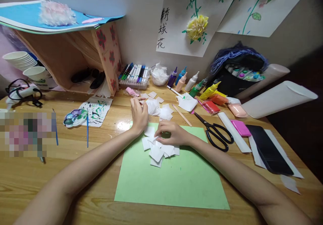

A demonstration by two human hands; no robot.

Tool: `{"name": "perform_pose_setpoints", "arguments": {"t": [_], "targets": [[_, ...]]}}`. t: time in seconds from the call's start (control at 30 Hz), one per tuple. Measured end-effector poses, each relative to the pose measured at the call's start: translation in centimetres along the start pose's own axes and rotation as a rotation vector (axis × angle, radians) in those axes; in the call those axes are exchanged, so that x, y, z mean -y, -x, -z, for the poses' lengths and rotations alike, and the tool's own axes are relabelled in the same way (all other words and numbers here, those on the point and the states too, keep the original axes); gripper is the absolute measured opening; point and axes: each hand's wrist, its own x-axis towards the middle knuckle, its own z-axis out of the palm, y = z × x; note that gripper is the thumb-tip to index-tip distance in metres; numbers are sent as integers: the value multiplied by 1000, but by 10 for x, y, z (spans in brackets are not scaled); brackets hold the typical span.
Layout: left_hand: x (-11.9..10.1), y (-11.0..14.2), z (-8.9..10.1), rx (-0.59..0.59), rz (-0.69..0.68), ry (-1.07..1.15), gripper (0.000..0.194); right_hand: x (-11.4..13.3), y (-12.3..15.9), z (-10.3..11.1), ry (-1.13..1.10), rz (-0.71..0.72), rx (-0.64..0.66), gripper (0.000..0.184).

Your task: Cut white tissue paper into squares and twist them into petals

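My right hand (175,134) is over a green sheet of paper (174,188), its thumb and fingers pinched on a small white paper square (156,138). Below it lies a loose heap of white paper squares (156,153), overlapping at the sheet's back half. Farther back, my left hand (139,116) has its fingers curled beside a pile of crumpled white paper pieces (152,107); what its fingertips hold, if anything, is hidden. A few flat paper squares (152,94) lie scattered just beyond.
Right of the sheet lie black-handled scissors (214,130), a wooden stick (182,115) and a phone (268,149). Paint bottles (191,82), a bowl of white paper (160,75) and a marker box (133,75) line the back. Paintbrushes (87,130) lie left.
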Motion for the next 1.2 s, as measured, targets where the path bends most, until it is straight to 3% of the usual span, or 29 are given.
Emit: {"name": "perform_pose_setpoints", "arguments": {"t": [0.13, 0.2, 0.37, 0.5, 0.67, 1.0, 1.1, 1.2], "targets": [[-1, -1, 0, 18, 5, 6, 9, 1, -1, -1, -2, -1, -43, 7], [-3, -1, 1, 69, -22, 28, 10, 1, -1, 1, -49, -75, -88, 8], [-14, 1, 8, 361, -202, 137, 29, -9, -3, 10, -373, -375, -356, 17], [-23, 6, 10, 509, -337, 104, 14, -18, -4, 11, -538, -451, -438, 23], [-22, 9, 6, 472, -269, 73, 9, -16, -5, 10, -559, -474, -414, 36], [-18, 8, 3, 432, -118, -32, 13, -13, -7, 9, -498, -503, -508, 30], [-19, 8, 4, 388, -141, -61, 10, -18, -6, 8, -482, -509, -558, 30], [-21, 9, 4, 314, -253, -118, 16, -20, -5, 7, -421, -513, -580, 31]]}}
